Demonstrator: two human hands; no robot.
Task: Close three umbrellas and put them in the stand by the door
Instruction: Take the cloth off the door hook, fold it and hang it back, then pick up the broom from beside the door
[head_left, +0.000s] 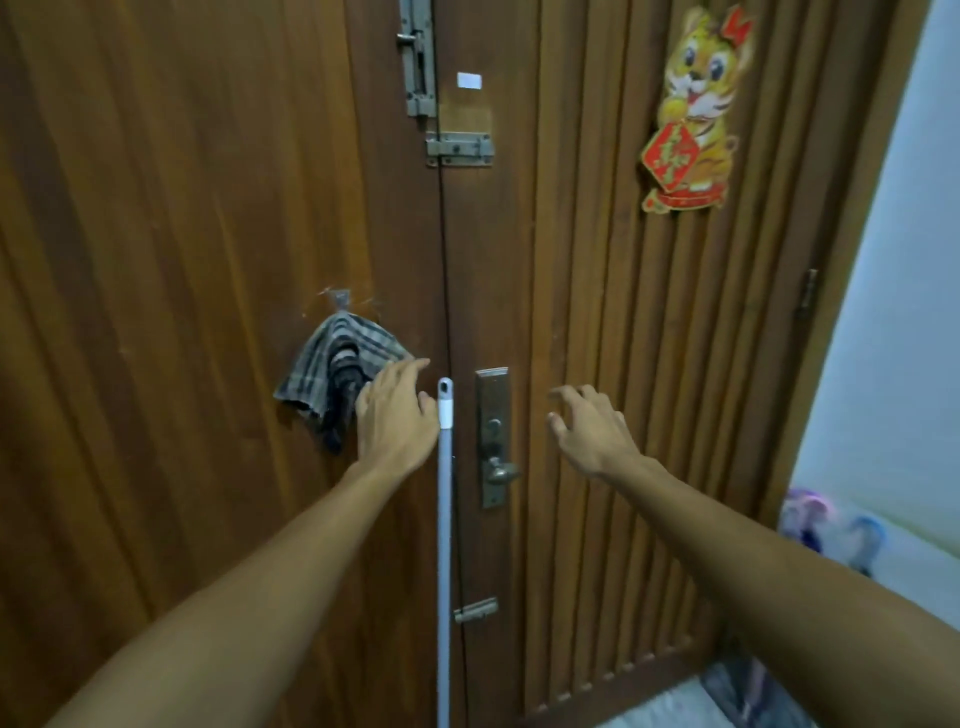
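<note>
No umbrella and no stand show in the head view. Both my arms reach toward a brown wooden double door (208, 208). My left hand (395, 410) hovers with relaxed fingers just left of the top of a grey-white pole (444, 519) that leans upright against the door seam; whether the thumb touches the pole I cannot tell. My right hand (587, 431) is spread open in the air, right of the door's lock plate and knob (496, 457), holding nothing.
A checked cloth (332, 374) hangs from a hook on the left door leaf. Slide bolts (460, 149) sit high on the seam, another latch (475, 609) low. A tiger decoration (691, 109) is stuck on the right leaf. Coloured slippers (831, 525) lie by the white wall at right.
</note>
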